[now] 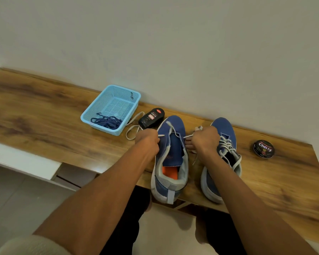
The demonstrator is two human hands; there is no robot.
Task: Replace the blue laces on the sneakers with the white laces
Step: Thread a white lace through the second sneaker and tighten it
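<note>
White lace (174, 132) spans the lowest eyelets of the left sneaker (170, 159) on the table (44, 115). Left hand (147, 140) and right hand (205, 139) each pinch one end. Uneven pulling risks unequal lace ends.

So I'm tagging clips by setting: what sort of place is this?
Probably a home shoe-care spot: a wooden bench against a plain wall, shoe polish tin, polish bottle.

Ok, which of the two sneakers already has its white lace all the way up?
The right sneaker, nearest the round polish tin: white lace crosses several rows. The left sneaker, between both hands, has lace only through its lowest eyelets.
</note>
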